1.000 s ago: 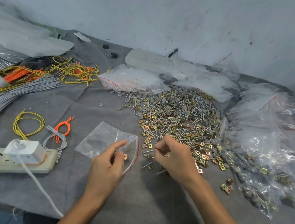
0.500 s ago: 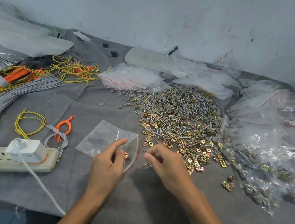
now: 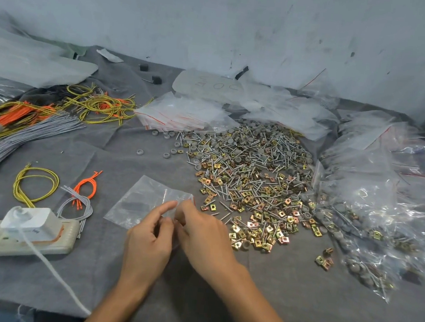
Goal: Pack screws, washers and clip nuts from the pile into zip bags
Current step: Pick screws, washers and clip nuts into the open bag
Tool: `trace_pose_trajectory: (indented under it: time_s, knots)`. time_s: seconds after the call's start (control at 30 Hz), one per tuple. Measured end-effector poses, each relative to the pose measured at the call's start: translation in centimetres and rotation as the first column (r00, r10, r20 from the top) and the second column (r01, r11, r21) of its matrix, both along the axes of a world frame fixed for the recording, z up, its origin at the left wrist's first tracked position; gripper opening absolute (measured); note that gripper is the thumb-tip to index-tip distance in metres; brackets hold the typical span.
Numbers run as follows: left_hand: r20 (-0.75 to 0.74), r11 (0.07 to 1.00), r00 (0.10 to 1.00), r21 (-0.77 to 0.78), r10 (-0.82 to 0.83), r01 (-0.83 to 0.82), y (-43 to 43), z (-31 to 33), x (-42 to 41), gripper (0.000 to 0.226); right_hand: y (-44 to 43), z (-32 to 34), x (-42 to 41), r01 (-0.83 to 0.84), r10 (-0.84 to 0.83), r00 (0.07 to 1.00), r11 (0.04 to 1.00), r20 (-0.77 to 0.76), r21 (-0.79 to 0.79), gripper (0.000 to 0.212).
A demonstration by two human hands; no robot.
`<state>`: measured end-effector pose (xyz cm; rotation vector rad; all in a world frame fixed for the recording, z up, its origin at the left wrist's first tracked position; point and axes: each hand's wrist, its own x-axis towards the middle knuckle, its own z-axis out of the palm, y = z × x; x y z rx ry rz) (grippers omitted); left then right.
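The left hand [image 3: 148, 235] is seen pinching the near lip of the zip bag [image 3: 140, 203], which lies on the grey cloth [image 3: 284, 288] just left of the pile [image 3: 252, 176]. The right hand [image 3: 203, 235] is set against the same opening with its fingers curled. Its fingertips are hidden, so it cannot be told whether a piece is gripped.

The step is judged to be loading the bag. A release inside the mouth is called for next, then a fine pinch at the pile's near edge, where small parts lie tangled.

The bag is made of thin, clear, crinkled film with a red zip line. Slim bright screws, dull grey round washers and square brassy clip nuts are mixed in the pile. Filled bags [image 3: 372, 211] are heaped to its right, and a stack of empty bags [image 3: 185, 112] is laid beyond it.
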<state>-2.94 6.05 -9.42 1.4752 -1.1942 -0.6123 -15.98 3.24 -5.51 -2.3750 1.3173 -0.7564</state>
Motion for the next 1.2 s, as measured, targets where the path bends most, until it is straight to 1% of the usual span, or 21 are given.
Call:
trace_pose_trajectory:
  time_s: [0.1, 0.2, 0.3, 0.37, 0.43, 0.5, 0.57, 0.6, 0.73, 0.87, 0.97, 1.03, 1.07, 1.13, 1.2]
  knots:
    - [-0.011, 1.0, 1.0, -0.003, -0.002, 0.002, 0.0, 0.0, 0.0, 0.033, 0.2, -0.1, 0.2, 0.027, -0.028, 0.999, 0.999, 0.02, 0.045, 0.011]
    - [-0.013, 1.0, 1.0, -0.002, -0.007, 0.007, 0.0, 0.0, 0.1, 0.033, 0.7, -0.1, -0.4, -0.013, 0.008, 0.998, 0.996, 0.064, 0.083, 0.013]
    - [0.009, 1.0, 1.0, -0.003, -0.009, 0.009, 0.0, 0.2, 0.0, 0.037, 0.9, 0.0, -2.0, -0.003, 0.003, 0.989, 1.0, 0.145, 0.003, 0.013]
    - [0.005, 1.0, 1.0, 0.0, -0.01, 0.01, -0.1, 0.3, -0.2, 0.037, 0.1, 0.2, -3.5, 0.077, -0.073, 0.985, 0.997, 0.154, -0.023, 0.007]
    - [-0.003, 1.0, 1.0, -0.001, -0.01, 0.01, 0.0, 0.2, -0.2, 0.036, -1.6, 0.5, -5.0, 0.178, -0.178, 0.981, 0.984, 0.077, 0.013, 0.004]
    - [-0.013, 1.0, 1.0, -0.012, -0.014, 0.014, 0.0, 0.2, -0.2, 0.035, -3.4, 0.8, -6.0, 0.254, -0.251, 0.966, 0.966, -0.068, 0.052, 0.009]
    - [-0.02, 1.0, 1.0, -0.02, -0.013, 0.012, 0.0, 0.1, -0.2, 0.033, -4.8, 1.0, -6.4, 0.281, -0.262, 0.947, 0.956, -0.188, 0.088, 0.012]
    - [-0.024, 1.0, 1.0, -0.022, -0.011, 0.011, 0.0, 0.0, -0.2, 0.033, -5.4, 1.1, -6.4, 0.284, -0.255, 0.941, 0.953, -0.221, 0.108, 0.013]
    - [-0.023, 1.0, 1.0, -0.026, -0.011, 0.01, 0.0, 0.0, -0.2, 0.033, -6.7, 0.8, -5.9, 0.291, -0.245, 0.93, 0.946, -0.275, 0.14, 0.014]
    - [-0.018, 1.0, 1.0, -0.024, -0.009, 0.009, 0.0, 0.0, -0.1, 0.033, -6.9, 0.5, -5.5, 0.243, -0.184, 0.939, 0.953, -0.292, 0.179, 0.017]
    - [-0.03, 1.0, 0.999, -0.028, -0.015, 0.015, 0.0, 0.0, -0.1, 0.032, -6.4, 0.6, -5.6, 0.216, -0.157, 0.941, 0.96, -0.301, 0.175, 0.007]
    - [-0.026, 1.0, 1.0, -0.027, -0.016, 0.015, 0.0, 0.0, -0.1, 0.032, -6.0, 0.9, -5.9, 0.193, -0.144, 0.959, 0.963, -0.246, 0.188, 0.001]
    - [-0.027, 1.0, 1.0, -0.026, -0.016, 0.015, 0.0, 0.0, -0.1, 0.032, -5.7, 1.1, -6.1, 0.176, -0.14, 0.975, 0.963, -0.174, 0.205, 0.002]
    - [-0.03, 1.0, 0.999, -0.023, -0.013, 0.013, -0.1, 0.0, -0.1, 0.032, -4.8, 1.7, -6.5, 0.138, -0.157, 0.986, 0.956, 0.051, 0.259, 0.006]
    - [-0.024, 1.0, 1.0, -0.02, -0.014, 0.013, -0.1, 0.0, -0.1, 0.033, -3.5, 2.3, -6.6, 0.084, -0.182, 0.936, 0.947, 0.302, 0.309, 0.01]
